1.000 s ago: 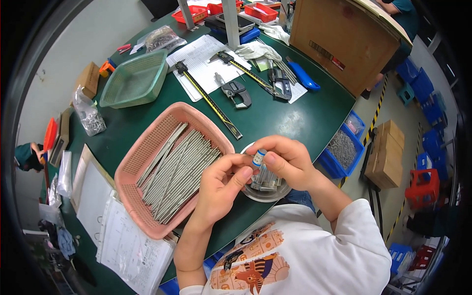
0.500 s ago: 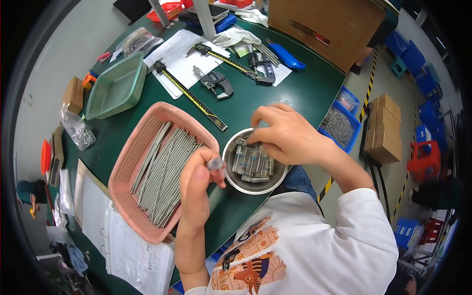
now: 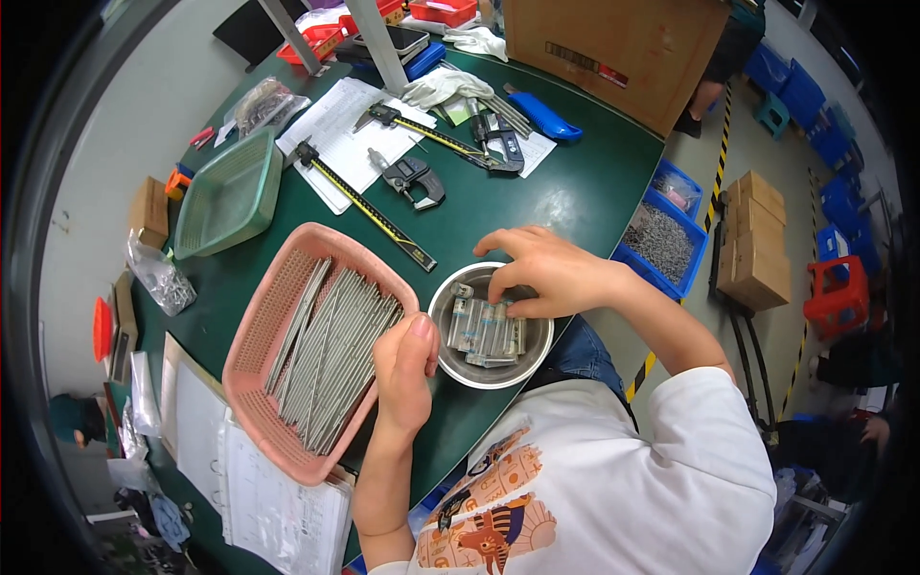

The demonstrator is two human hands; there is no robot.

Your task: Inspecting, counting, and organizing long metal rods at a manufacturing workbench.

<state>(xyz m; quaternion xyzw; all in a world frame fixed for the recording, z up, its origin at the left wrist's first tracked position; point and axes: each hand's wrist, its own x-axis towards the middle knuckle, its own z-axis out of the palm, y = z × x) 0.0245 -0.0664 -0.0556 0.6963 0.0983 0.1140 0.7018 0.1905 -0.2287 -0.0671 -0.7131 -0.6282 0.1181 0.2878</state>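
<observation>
The right hand [image 3: 541,273] reaches into the steel bowl [image 3: 491,326] from 1 o'clock, fingers curled down onto the small metal pieces [image 3: 484,331] inside; whether it pinches one I cannot tell. The pieces lie side by side in a rough row, their long axes running about 12 to 6 o'clock, filling the bowl's middle. The bowl sits near the table's [image 3: 565,192] near edge, just above the person's white shirt. The left hand [image 3: 404,369] stands at the bowl's 9 o'clock, between the bowl and the pink basket [image 3: 278,326], fingers pressed together and curled with the thumb tip up by the bowl's rim; what it grips, if anything, is hidden. The basket holds a bundle of long metal rods [image 3: 331,350] pointing from 1 to 7 o'clock, along the basket's length. A yellow-and-black ruler [image 3: 369,206] lies just past the basket at 12 o'clock, pointing from 10 to 4 o'clock, its lower end close to the bowl. Bare green tabletop opens at the bowl's 12 to 1 o'clock, out to the table's right edge, where a blue bin [image 3: 661,240] sits below. A green basket [image 3: 230,196] lies at 10 o'clock, papers [image 3: 259,479] at 7 o'clock.
</observation>
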